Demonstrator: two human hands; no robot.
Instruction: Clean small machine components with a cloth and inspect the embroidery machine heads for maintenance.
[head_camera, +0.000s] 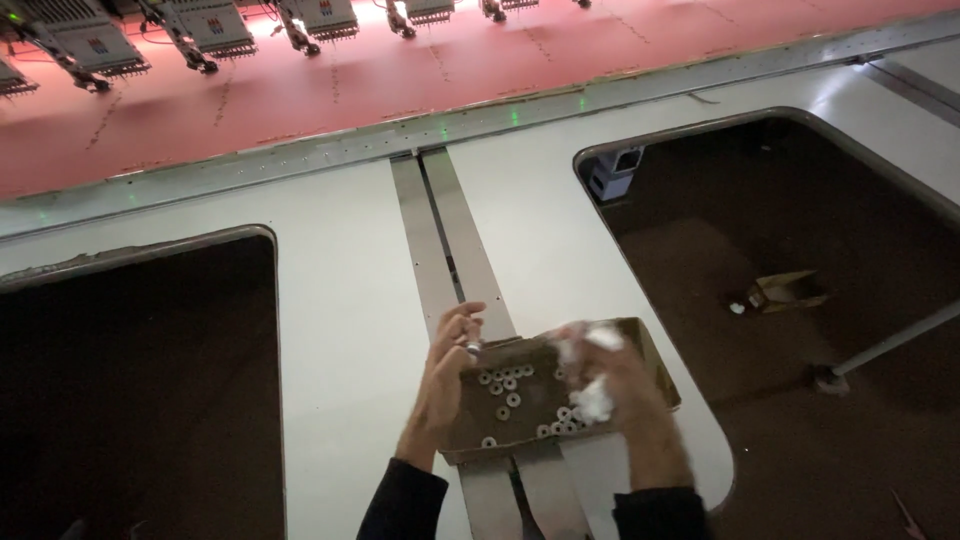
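Note:
A shallow cardboard box (655, 372) lies on the white machine table in front of me, with several small white ring-shaped bobbins (505, 385) scattered inside. My left hand (447, 375) is at the box's left edge, its fingertips pinched on a small metal piece (473, 349). My right hand (615, 380) is over the right half of the box, blurred, clutching a clump of white thread or fluff (594, 400). Both sleeves are dark.
The white table (340, 330) has a metal strip (450, 250) down its middle and two large dark cut-outs, left (130, 390) and right (800, 260). Red fabric (400, 80) stretches under a row of embroidery heads (210, 30) at the far side. A small cardboard scrap (785, 290) lies on the floor.

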